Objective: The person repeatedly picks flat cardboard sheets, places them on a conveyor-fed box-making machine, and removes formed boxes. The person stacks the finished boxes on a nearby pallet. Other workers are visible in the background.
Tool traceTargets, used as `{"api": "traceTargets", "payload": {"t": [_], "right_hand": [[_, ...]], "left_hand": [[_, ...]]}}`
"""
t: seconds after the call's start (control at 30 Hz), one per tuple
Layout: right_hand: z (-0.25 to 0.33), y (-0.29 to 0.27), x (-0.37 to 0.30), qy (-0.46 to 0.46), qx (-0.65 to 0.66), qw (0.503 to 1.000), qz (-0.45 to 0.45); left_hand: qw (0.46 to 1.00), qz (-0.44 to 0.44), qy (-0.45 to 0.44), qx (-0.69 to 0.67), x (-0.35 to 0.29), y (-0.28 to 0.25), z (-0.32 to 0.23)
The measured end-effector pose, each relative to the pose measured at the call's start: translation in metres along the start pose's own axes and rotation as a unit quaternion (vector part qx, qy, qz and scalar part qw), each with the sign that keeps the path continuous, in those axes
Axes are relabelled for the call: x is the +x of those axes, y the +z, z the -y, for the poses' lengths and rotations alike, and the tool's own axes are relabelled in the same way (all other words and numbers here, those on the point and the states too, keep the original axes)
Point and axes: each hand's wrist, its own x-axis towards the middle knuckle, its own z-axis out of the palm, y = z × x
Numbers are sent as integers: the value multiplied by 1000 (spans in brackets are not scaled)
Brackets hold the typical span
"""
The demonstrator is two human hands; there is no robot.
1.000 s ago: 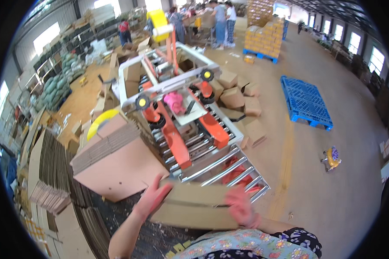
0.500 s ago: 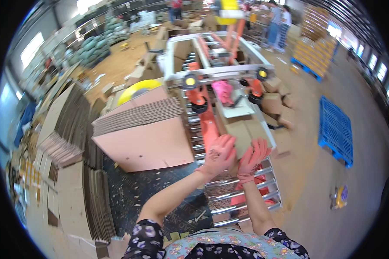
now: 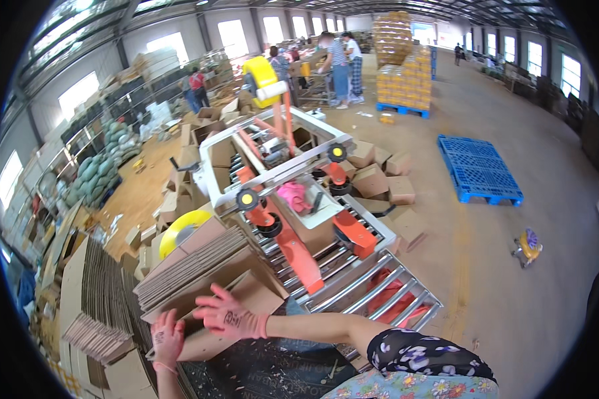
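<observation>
Both my hands wear pink gloves and rest on a stack of flattened cardboard boxes [image 3: 199,272] at the lower left. My right hand [image 3: 229,314] lies fingers spread on the top sheet, its bare forearm crossing from the right. My left hand [image 3: 168,336] touches the front edge of the same stack, fingers apart. Neither hand is closed around anything. A yellow tape roll [image 3: 180,229] sits behind the stack. A carton [image 3: 309,223] is inside the taping machine [image 3: 293,179] on the roller conveyor [image 3: 359,286].
More flat cardboard stands in rows at the left [image 3: 106,299]. Sealed cartons lie piled past the machine [image 3: 379,179]. A blue pallet [image 3: 476,169] lies on the floor at right. Several people stand at the back [image 3: 339,60] near a stacked pallet of boxes [image 3: 402,60].
My hands have left the conveyor and moved left onto the stack of flat cardboard. The view has swung so the machine now sits centre right.
</observation>
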Motion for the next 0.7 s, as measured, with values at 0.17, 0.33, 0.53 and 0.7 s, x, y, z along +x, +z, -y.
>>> {"api": "traceTargets", "payload": {"t": [0.17, 0.33, 0.53, 0.7], "right_hand": [[58, -121, -51, -102, 240, 959, 109], [63, -204, -103, -31, 410, 841, 352], [127, -158, -89, 65, 348, 836, 419], [134, -169, -102, -82, 106, 991, 14]], "left_hand": [[953, -49, -229, 193, -7, -24, 24], [994, -52, 85, -51, -89, -63, -205], [948, 206, 239, 46, -125, -58, -221], [904, 304, 236, -187, -154, -78, -213]]}}
